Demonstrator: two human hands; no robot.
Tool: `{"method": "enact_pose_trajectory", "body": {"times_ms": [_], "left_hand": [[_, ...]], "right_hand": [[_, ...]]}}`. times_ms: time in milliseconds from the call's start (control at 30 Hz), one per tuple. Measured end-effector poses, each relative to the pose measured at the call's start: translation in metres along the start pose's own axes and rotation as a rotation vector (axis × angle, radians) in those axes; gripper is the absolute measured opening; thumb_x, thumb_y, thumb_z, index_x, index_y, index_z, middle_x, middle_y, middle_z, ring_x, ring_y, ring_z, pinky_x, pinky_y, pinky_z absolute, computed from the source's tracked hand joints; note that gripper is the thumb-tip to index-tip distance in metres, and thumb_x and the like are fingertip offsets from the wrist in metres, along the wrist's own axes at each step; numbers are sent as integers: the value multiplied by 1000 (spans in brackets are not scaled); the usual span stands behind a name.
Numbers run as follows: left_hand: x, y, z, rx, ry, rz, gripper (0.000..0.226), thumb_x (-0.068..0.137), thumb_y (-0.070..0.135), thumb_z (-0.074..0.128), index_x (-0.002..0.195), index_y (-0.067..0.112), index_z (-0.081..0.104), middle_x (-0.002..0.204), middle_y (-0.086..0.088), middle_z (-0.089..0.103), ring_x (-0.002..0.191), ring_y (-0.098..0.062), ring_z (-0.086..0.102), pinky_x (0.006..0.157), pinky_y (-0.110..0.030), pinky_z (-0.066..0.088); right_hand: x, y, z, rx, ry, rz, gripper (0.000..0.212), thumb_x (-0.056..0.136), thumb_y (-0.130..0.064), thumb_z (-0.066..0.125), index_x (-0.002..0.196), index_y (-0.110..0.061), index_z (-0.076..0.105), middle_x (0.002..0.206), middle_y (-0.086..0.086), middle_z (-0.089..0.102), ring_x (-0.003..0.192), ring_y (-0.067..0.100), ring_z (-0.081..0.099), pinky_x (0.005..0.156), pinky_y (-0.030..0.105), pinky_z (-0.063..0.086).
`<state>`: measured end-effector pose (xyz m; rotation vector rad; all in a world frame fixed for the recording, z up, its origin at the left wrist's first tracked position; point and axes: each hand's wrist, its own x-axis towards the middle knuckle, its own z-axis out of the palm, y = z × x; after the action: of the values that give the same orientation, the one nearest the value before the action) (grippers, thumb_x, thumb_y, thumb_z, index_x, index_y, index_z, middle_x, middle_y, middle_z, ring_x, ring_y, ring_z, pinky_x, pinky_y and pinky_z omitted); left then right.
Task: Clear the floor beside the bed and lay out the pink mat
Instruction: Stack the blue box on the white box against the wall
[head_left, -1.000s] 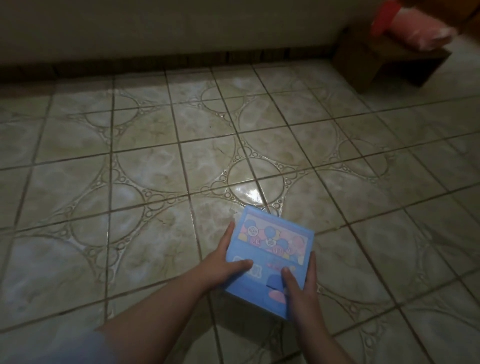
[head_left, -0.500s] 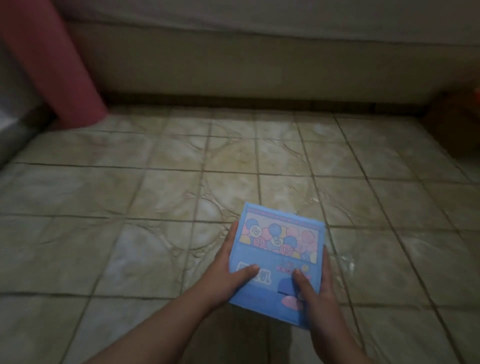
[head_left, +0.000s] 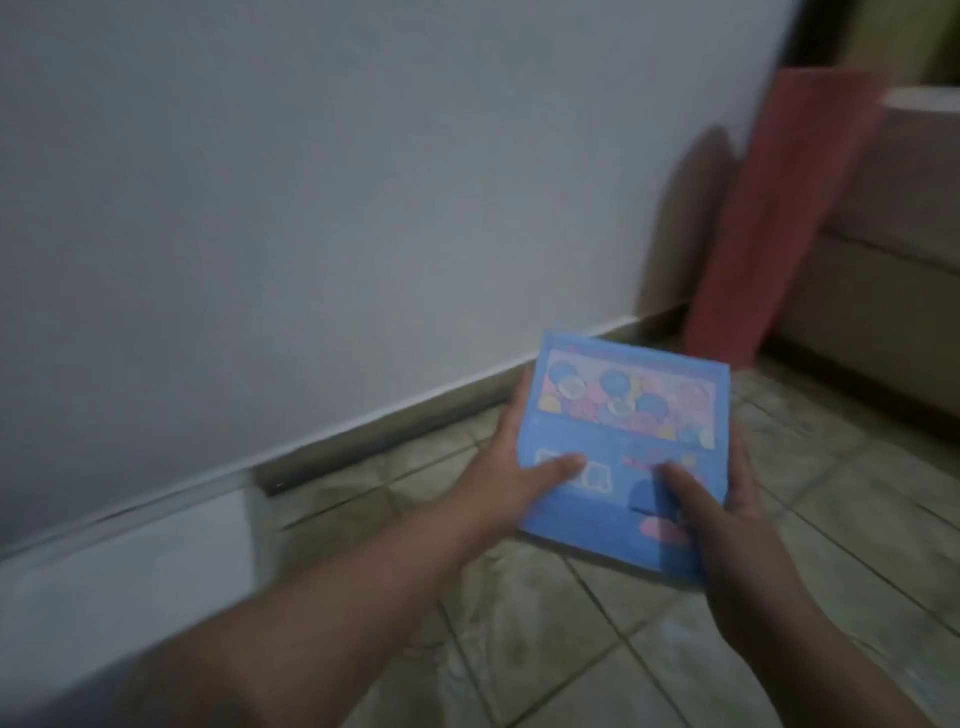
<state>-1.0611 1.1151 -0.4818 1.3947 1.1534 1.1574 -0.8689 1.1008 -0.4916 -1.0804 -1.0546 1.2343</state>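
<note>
While rolled pink mat (head_left: 779, 218) leans, both hands grip flat blue box (head_left: 618, 457).

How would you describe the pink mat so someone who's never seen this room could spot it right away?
Look along the grey wall to the corner at its right end, where the tiled floor meets the bed. The pink mat stands there rolled up, leaning in the corner. It is the only tall pinkish-red thing; the blue box in both hands is flat and patterned.
</note>
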Motion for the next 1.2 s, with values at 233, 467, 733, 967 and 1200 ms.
{"method": "enact_pose_trajectory", "body": {"times_ms": [233,467,733,967,1200], "left_hand": [[-84,44,-201,82,496,7,87,82,14,68,147,38,15,128,8,55,96,-1,61,82,-13,51],[-169,10,-331,47,729,-140,84,83,18,67,145,43,16,116,14,60,96,-8,66,70,-20,55],[-215,-89,-379,-57,840,-336,67,82,17,69,136,39,36,119,0,63,94,-19,69,68,-32,57],[-222,-141,-381,-56,875,-444,67,82,24,70,133,48,33,111,13,61,94,-14,66,64,-27,55],[-226,-165,-381,6,822,-520,69,84,27,68,137,48,29,108,18,61,82,-6,70,58,-23,55]], "right_hand": [[9,2,227,79,-410,7,72,86,-14,64,143,-40,28,128,-3,61,90,11,70,56,26,56],[-26,58,380,29,-687,177,70,88,-23,63,143,-42,24,127,-2,61,95,16,70,71,33,60],[-52,146,435,-77,-810,336,44,88,-17,61,115,-48,45,114,1,66,91,21,70,64,32,59],[-46,192,438,-165,-829,440,49,87,-20,64,125,-39,40,108,-5,64,76,12,72,57,26,57],[-53,219,434,-158,-820,452,58,88,-15,62,136,-32,35,121,7,61,90,21,69,61,29,59]]}}
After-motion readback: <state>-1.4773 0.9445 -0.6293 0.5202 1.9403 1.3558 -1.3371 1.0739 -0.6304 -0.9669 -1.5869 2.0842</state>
